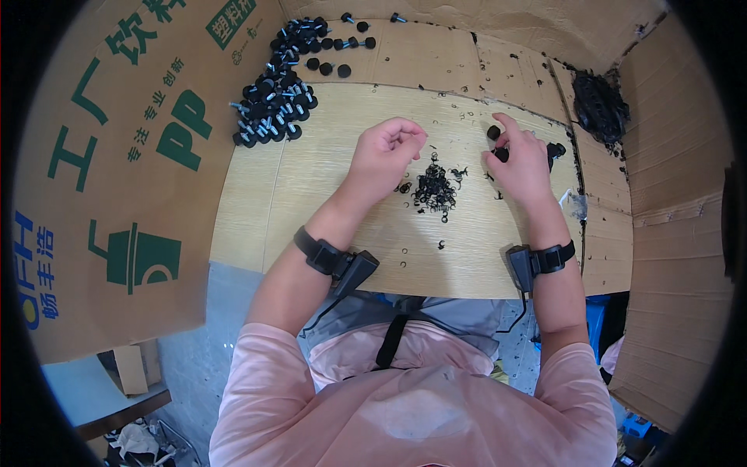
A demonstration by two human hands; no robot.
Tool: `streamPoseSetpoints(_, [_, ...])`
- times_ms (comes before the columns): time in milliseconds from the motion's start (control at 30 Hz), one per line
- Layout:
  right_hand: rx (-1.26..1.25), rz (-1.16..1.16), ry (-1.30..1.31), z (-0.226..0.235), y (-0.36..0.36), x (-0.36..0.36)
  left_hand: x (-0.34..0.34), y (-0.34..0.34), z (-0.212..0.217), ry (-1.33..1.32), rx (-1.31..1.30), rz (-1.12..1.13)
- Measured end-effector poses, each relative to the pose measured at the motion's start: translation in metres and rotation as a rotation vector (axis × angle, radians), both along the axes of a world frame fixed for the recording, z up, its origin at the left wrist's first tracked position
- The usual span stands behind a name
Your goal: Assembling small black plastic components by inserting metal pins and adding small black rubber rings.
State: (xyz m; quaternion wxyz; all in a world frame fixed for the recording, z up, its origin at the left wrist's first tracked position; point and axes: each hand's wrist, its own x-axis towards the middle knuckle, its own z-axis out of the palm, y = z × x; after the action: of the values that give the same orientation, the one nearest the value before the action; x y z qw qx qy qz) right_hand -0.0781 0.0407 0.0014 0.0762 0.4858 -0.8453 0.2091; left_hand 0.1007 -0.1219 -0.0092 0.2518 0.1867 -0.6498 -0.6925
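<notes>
My left hand hovers over the pale wooden tabletop, fingers curled together as if pinching something too small to make out. My right hand rests at the right, fingers closed around a small black round foot with more black parts under the palm. Between the two hands lies a small heap of black rubber rings. Each wrist carries a black strap with a small device.
A big pile of black round feet with metal screws lies at the far left of the table. Cardboard walls enclose the table on the left, back and right. A black clump of parts sits at the far right corner.
</notes>
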Motion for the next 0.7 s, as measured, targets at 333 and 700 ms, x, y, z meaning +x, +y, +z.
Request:
streamPoseSetpoints(333, [-0.622,0.256,-0.797,0.002,-0.004,-0.001,0.000,0.006,0.003,0.016,-0.046,-0.075])
streamPoseSetpoints(700, [-0.543,0.616,-1.088,-0.013,-0.008,0.030,-0.003,0.014,-0.006,0.042,0.070,-0.262])
